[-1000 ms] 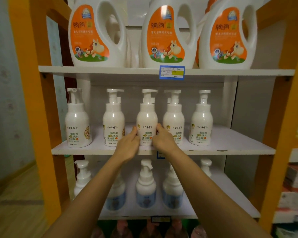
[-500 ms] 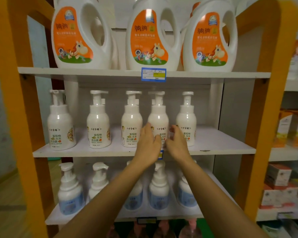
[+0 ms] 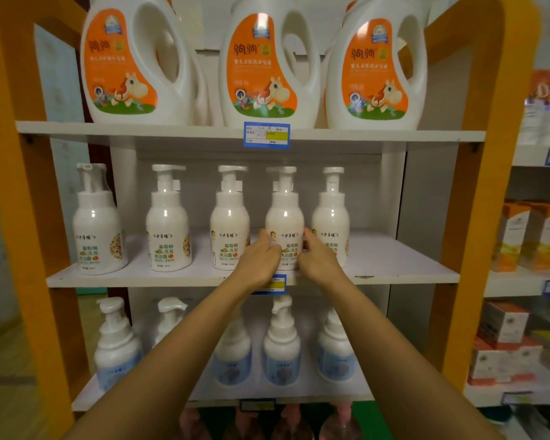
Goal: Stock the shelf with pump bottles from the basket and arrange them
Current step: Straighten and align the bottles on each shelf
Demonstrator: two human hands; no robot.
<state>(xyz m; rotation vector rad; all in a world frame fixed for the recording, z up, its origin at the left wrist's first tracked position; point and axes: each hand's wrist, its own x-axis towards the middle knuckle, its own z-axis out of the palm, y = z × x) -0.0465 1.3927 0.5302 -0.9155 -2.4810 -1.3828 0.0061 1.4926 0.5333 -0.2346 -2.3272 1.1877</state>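
An orange-framed shelving unit (image 3: 477,192) with white boards fills the view; to its right stands another rack with small boxed goods (image 3: 531,236), and wood-look flooring shows at lower left.

The top shelf (image 3: 172,130) carries three large white detergent jugs (image 3: 267,65) with orange labels, and a blue price tag (image 3: 266,135) is fixed to its front edge.

The middle shelf (image 3: 404,271) holds a row of five white pump bottles, all upright. The fourth pump bottle (image 3: 285,214) from the left stands near the front edge, close beside the fifth bottle (image 3: 331,214). The left hand (image 3: 259,260) is cupped against its left side and the right hand (image 3: 319,260) against its right side, so the fingers of both hands curl around its lower body and grip it between them. The first three bottles (image 3: 169,217) stand apart, more widely spaced.

The lower shelf (image 3: 299,392) carries white pump bottles with pale blue labels (image 3: 281,347), partly hidden by the forearms. Beneath it, pinkish bottle tops (image 3: 292,420) show dimly.
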